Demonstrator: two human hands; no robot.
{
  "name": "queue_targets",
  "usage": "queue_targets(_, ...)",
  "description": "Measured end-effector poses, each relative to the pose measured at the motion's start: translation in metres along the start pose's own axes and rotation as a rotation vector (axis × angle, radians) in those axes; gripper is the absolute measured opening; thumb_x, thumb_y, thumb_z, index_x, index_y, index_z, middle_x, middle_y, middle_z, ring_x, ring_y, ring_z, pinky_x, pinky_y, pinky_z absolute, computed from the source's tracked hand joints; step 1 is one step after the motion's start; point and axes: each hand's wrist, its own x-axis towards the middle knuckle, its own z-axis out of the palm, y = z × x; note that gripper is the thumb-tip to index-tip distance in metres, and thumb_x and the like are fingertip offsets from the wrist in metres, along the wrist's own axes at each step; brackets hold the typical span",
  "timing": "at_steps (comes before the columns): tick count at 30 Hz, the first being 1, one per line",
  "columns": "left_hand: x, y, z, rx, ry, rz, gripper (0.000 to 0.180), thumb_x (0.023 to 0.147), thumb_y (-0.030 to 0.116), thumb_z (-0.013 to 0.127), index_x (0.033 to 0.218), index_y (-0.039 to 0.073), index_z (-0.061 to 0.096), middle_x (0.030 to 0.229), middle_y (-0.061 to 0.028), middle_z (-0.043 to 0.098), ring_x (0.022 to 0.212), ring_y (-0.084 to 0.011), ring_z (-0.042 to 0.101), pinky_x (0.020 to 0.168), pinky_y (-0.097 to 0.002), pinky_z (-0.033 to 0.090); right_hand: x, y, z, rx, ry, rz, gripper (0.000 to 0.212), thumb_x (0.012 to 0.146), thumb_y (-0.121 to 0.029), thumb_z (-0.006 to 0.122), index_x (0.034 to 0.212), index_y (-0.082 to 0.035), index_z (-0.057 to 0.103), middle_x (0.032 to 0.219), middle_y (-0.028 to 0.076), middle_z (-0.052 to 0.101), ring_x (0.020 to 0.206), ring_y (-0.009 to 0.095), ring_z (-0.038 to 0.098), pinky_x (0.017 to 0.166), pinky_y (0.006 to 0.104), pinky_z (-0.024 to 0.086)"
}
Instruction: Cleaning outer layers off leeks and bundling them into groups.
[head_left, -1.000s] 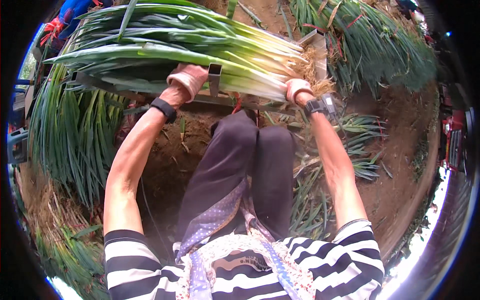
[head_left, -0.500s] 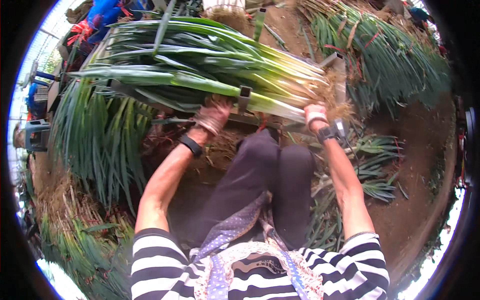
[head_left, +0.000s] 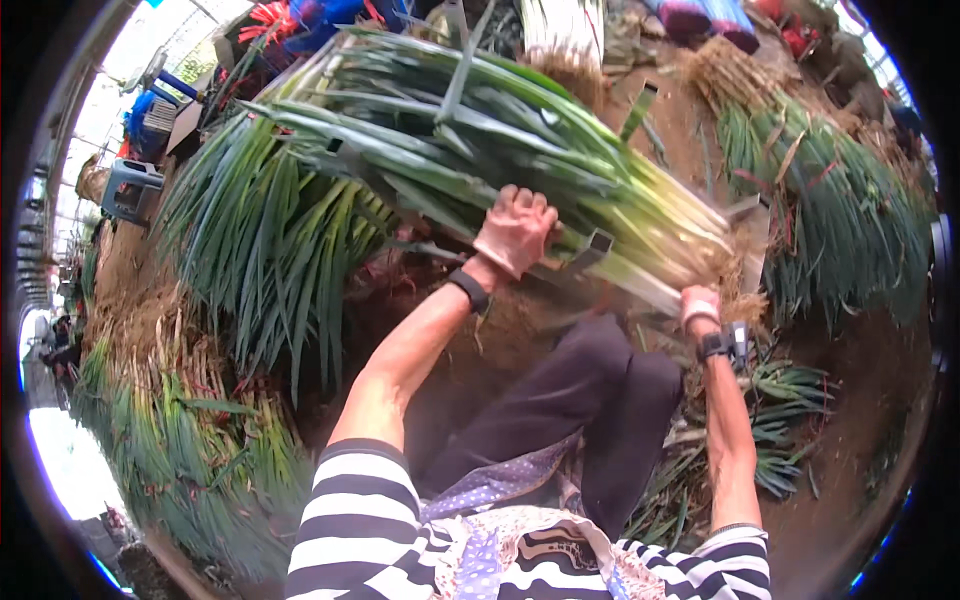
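A thick bundle of long green onions (head_left: 520,130) lies slantwise in a metal rack (head_left: 590,252), leaves to the left, white stems and brown roots to the right. My left hand (head_left: 517,232), in a pale glove, is closed at the near side of the bundle, fingers curled over the green part of an onion. My right hand (head_left: 700,303), also gloved, is closed round the white end of the nearest onion, just by the roots. The palms and what lies under the fingers are hidden.
Leafy onion piles lie at the left (head_left: 270,230), lower left (head_left: 190,440) and far right (head_left: 830,190). Loose leaves (head_left: 780,420) are on the soil right of my knees. A bundle of white stems (head_left: 562,35) stands beyond the rack; a grey-blue plastic stool (head_left: 130,190) stands far left.
The view has swung, so the scene appears shifted right and tilted. My left hand has come up from below the near onion to curl over it. My right hand stays at the root end.
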Motion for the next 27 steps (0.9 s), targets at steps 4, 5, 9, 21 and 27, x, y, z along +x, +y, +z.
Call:
queue_targets(4, -0.009, -0.006, -0.002, -0.15, 0.033, -0.001, 0.018, 0.073, 0.029, 0.062, 0.078, 0.013, 0.056, 0.077, -0.0066, 0.051, 0.08, -0.0235, 0.053, 0.08, -0.0392, 0.04, -0.007, -0.012, 0.007, -0.103, 0.03, -0.011, 0.017, 0.079, -0.014, 0.053, 0.083, -0.009, 0.069, 0.081, 0.01, 0.066, 0.075, 0.021, 0.065, 0.064, 0.0343, 0.052)
queue_targets(5, -0.001, -0.005, -0.003, -0.169, 0.046, -0.069, 0.017, 0.074, 0.027, 0.062, 0.082, 0.013, 0.057, 0.078, -0.0068, 0.052, 0.084, -0.0238, 0.054, 0.078, -0.0401, 0.043, -0.002, -0.006, 0.011, -0.059, 0.036, 0.015, 0.016, 0.076, -0.012, 0.055, 0.082, -0.007, 0.068, 0.083, 0.013, 0.065, 0.078, 0.024, 0.065, 0.066, 0.0344, 0.052)
queue_targets(9, 0.017, -0.073, -0.007, -0.179, 0.067, -0.327, 0.02, 0.08, 0.031, 0.057, 0.091, 0.013, 0.059, 0.088, -0.0082, 0.059, 0.078, -0.0267, 0.058, 0.074, -0.0396, 0.047, -0.009, -0.013, -0.003, 0.004, 0.12, -0.037, 0.01, 0.069, -0.01, 0.057, 0.072, -0.008, 0.066, 0.08, 0.013, 0.064, 0.075, 0.026, 0.064, 0.064, 0.0355, 0.051)
queue_targets(21, 0.02, -0.118, -0.019, -0.063, 0.27, -1.179, 0.061, 0.075, 0.033, 0.067, 0.125, 0.01, 0.041, 0.106, -0.0211, 0.058, 0.094, -0.0351, 0.058, 0.08, -0.0404, 0.044, -0.002, 0.002, 0.009, 0.031, 0.087, 0.029, 0.017, 0.075, -0.011, 0.054, 0.082, -0.006, 0.069, 0.083, 0.014, 0.066, 0.08, 0.025, 0.065, 0.066, 0.0347, 0.053)
queue_targets(27, 0.014, -0.231, -0.001, -0.606, 0.953, -1.415, 0.048, 0.065, 0.036, 0.079, 0.088, 0.006, 0.05, 0.07, -0.0062, 0.057, 0.057, -0.0185, 0.05, 0.053, -0.0327, 0.044, 0.0, -0.021, -0.008, 0.116, 0.109, -0.015, 0.016, 0.075, -0.015, 0.056, 0.081, -0.009, 0.069, 0.085, 0.013, 0.066, 0.081, 0.025, 0.064, 0.069, 0.035, 0.052)
